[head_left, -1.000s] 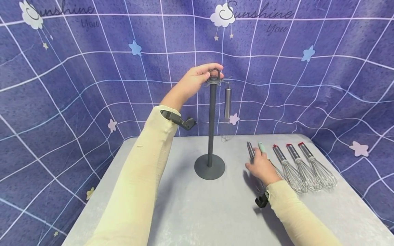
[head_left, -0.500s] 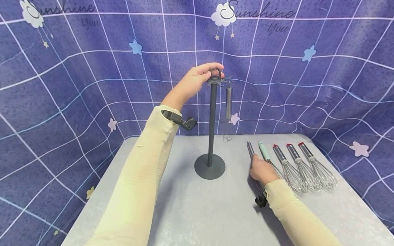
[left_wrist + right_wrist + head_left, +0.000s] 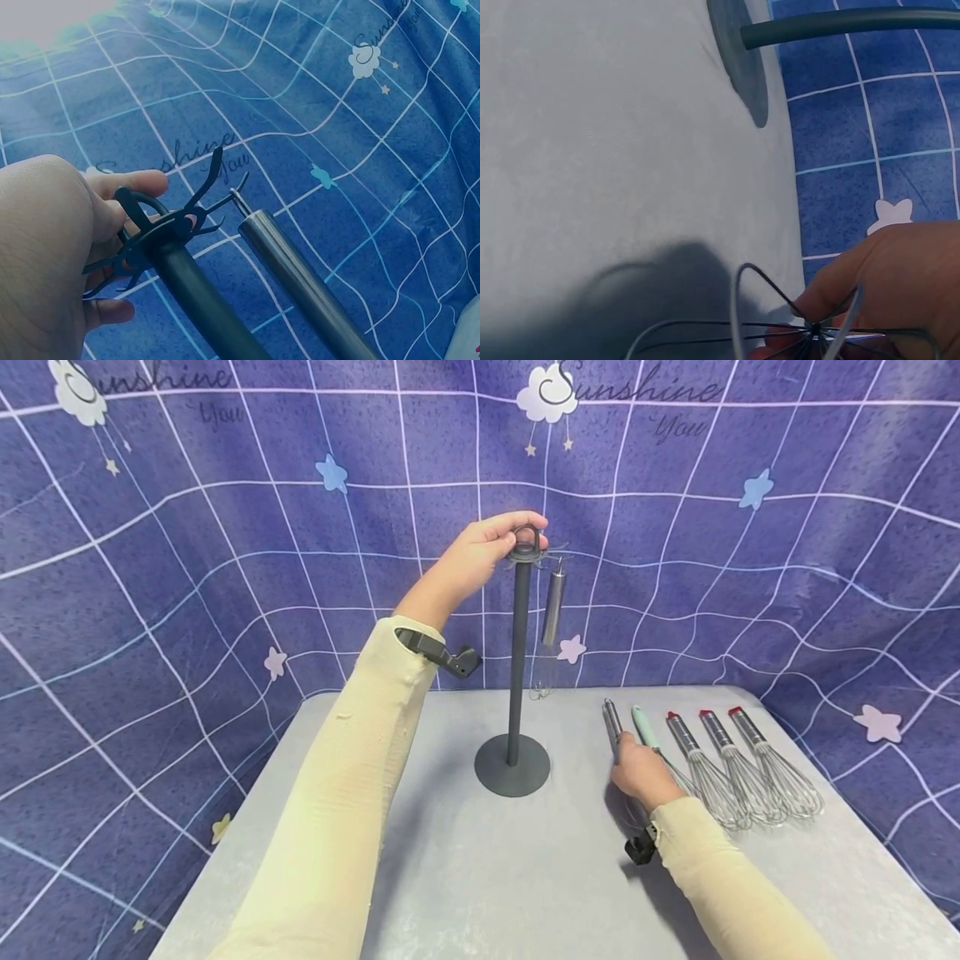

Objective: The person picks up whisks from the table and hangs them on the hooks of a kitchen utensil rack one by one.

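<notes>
In the head view a dark grey hook stand [image 3: 517,668] stands upright on the table. My left hand [image 3: 480,556] holds the ring at its top, thumb and fingers about the loop. From one of the hooks hangs a small whisk with a steel handle [image 3: 553,608], tilted a little. On the right, my right hand [image 3: 647,772] grips another steel-handled whisk [image 3: 612,717] below its handle end. In the right wrist view the wire loops of this whisk [image 3: 739,307] point towards the camera. The left wrist view shows several curved hooks [image 3: 210,176] round the stand's top.
Right of my right hand lies a whisk with a mint-green handle [image 3: 645,727]. Beyond it lie three red-tipped whisks, the nearest [image 3: 681,733] beside the green one. The stand's round base [image 3: 495,777] sits on the grey table [image 3: 480,868]. A blue patterned cloth [image 3: 375,552] hangs behind.
My right hand has closed round the steel-handled whisk and its handle end is slightly raised. The hanging whisk has swung, its lower end shifting left. My left hand stays at the ring.
</notes>
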`<move>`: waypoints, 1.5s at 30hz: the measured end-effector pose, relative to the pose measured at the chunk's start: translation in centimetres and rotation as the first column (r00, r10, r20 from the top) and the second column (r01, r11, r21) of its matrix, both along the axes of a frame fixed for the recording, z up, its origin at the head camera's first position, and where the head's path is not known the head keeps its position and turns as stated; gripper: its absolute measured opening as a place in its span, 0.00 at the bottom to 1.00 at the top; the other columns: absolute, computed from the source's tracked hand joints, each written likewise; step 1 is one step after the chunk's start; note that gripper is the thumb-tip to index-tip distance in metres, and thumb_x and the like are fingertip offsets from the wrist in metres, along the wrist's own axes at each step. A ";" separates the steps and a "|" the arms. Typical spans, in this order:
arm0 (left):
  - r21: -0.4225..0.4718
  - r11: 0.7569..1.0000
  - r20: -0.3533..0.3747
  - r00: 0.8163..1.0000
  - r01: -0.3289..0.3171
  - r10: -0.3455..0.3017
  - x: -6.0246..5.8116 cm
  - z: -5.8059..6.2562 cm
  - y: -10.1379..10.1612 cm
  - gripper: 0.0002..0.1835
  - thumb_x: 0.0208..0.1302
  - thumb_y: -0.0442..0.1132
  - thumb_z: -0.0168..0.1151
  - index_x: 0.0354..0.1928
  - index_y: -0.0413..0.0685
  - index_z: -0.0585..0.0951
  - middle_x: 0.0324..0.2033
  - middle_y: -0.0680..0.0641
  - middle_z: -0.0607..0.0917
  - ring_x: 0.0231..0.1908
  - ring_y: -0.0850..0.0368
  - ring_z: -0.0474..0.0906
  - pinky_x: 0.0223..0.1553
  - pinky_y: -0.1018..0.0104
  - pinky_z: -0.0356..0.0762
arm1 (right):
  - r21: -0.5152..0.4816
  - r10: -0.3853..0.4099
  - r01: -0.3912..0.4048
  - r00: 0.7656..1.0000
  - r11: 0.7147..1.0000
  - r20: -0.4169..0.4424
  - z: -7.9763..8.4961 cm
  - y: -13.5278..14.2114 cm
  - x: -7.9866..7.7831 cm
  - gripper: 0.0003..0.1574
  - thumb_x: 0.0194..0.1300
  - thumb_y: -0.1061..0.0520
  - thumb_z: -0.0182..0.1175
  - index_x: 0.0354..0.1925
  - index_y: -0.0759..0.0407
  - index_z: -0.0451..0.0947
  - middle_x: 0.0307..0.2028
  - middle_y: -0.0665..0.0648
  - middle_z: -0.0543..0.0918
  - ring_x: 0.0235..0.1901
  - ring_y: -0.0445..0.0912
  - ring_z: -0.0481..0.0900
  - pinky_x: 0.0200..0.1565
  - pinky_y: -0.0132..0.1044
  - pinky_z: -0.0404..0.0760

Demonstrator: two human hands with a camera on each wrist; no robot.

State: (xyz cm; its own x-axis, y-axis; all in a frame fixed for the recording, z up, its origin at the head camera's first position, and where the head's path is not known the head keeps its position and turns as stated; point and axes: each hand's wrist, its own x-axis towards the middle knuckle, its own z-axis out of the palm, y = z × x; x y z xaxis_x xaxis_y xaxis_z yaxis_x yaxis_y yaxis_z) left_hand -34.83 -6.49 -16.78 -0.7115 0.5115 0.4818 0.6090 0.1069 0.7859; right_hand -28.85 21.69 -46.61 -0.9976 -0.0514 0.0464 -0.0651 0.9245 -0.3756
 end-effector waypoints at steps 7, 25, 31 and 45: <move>-0.010 1.000 -0.008 1.000 -0.014 0.014 0.0 0.1 0.0 0.19 0.80 0.30 0.39 0.64 0.37 0.75 0.55 0.38 0.84 0.56 0.54 0.79 0.57 0.67 0.70 | -0.100 -0.010 0.001 0.996 0.995 -0.090 0.9 0.2 -0.2 0.39 0.62 0.64 0.50 0.69 0.75 0.56 0.52 0.81 0.78 0.51 0.74 0.79 0.52 0.64 0.76; -0.023 1.000 -0.005 1.000 -0.008 0.008 0.0 0.0 -0.1 0.20 0.80 0.30 0.38 0.64 0.39 0.75 0.56 0.39 0.84 0.57 0.54 0.78 0.59 0.67 0.68 | -0.191 -0.050 -0.004 0.959 0.982 -0.279 3.1 -0.1 0.4 0.37 0.63 0.64 0.50 0.71 0.67 0.59 0.35 0.73 0.83 0.32 0.64 0.82 0.37 0.62 0.77; -0.029 1.000 -0.015 1.000 -0.003 0.003 0.1 0.0 -0.1 0.20 0.80 0.29 0.38 0.65 0.37 0.74 0.56 0.38 0.83 0.58 0.54 0.78 0.60 0.67 0.68 | -0.224 -0.070 -0.004 0.944 0.975 -0.321 3.9 -0.5 0.8 0.38 0.65 0.62 0.50 0.72 0.66 0.58 0.30 0.66 0.81 0.27 0.60 0.78 0.33 0.59 0.77; -0.009 1.000 -0.019 1.000 0.006 -0.006 0.1 0.0 -0.1 0.20 0.79 0.29 0.38 0.64 0.35 0.74 0.55 0.36 0.83 0.58 0.52 0.78 0.62 0.68 0.68 | -0.257 -0.089 -0.030 0.894 0.966 -0.439 5.5 -1.2 1.4 0.38 0.66 0.63 0.52 0.73 0.66 0.59 0.27 0.61 0.79 0.25 0.58 0.76 0.33 0.58 0.76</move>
State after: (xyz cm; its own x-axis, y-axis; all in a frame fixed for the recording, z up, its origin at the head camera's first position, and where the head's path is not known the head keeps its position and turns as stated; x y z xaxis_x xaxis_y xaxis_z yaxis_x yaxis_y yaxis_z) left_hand -34.70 -6.55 -16.82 -0.6991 0.5200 0.4907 0.6248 0.1106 0.7729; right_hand -27.43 20.50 -41.10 -0.8698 0.0504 0.4909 -0.2536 0.8077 -0.5322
